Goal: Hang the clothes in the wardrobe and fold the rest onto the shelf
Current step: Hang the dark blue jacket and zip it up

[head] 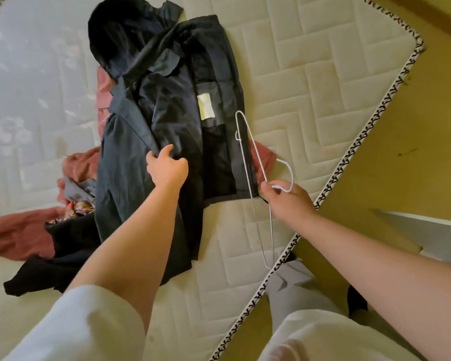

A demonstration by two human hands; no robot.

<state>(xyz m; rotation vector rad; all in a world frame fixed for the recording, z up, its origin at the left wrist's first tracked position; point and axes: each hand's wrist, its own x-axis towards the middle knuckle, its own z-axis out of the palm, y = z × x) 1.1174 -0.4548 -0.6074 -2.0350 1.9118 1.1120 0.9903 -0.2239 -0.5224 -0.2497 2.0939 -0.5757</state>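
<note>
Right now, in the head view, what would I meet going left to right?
Rust-red garment → left hand gripping the dark jacket → white wire hanger → right hand holding it → mattress edge → yellow floor.

1. Bright, warm, yellowish light fills the view; shadows are soft and faint.
2. Hazy glare washes out the mattress (24, 74) at the upper left.
3. The jacket (167, 105) reads very dark, its hood nearly without detail.
4. Wide-angle distortion bends the mattress edge; the sleeves (76, 327) at the bottom look soft.

Single head view; wide-angle, looks steeply down over mattress (310, 82); close, at arm's reach.
</note>
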